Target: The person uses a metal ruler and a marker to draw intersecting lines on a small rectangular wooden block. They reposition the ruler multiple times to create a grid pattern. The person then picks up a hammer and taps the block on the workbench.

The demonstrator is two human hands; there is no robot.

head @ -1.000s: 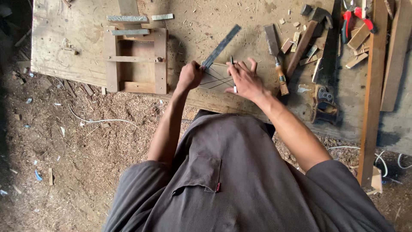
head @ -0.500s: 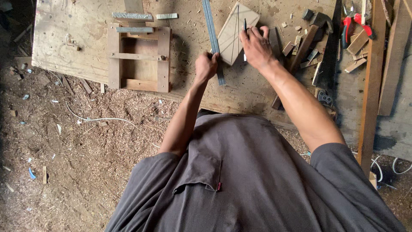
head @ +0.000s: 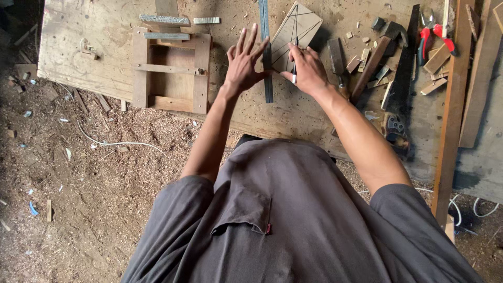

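Note:
My left hand (head: 243, 60) is spread flat with fingers apart, pressing on a long metal ruler (head: 265, 31) that lies upright across the plywood workbench (head: 94, 63). My right hand (head: 309, 68) grips a pencil (head: 295, 63), its tip on a small wooden board (head: 295, 26) marked with crossing pencil lines. The ruler lies along the left edge of that board.
A wooden frame jig (head: 170, 71) sits left of my hands. A hammer (head: 380, 50), a chisel (head: 338, 60), wood offcuts and red-handled pliers (head: 435, 29) lie to the right, beside long wooden battens (head: 453, 105). Sawdust and a white cable (head: 112, 142) cover the ground.
The ruler has turned from slanted to upright beside the marked board. My left hand has opened flat on it, and my right hand has settled with the pencil on the board.

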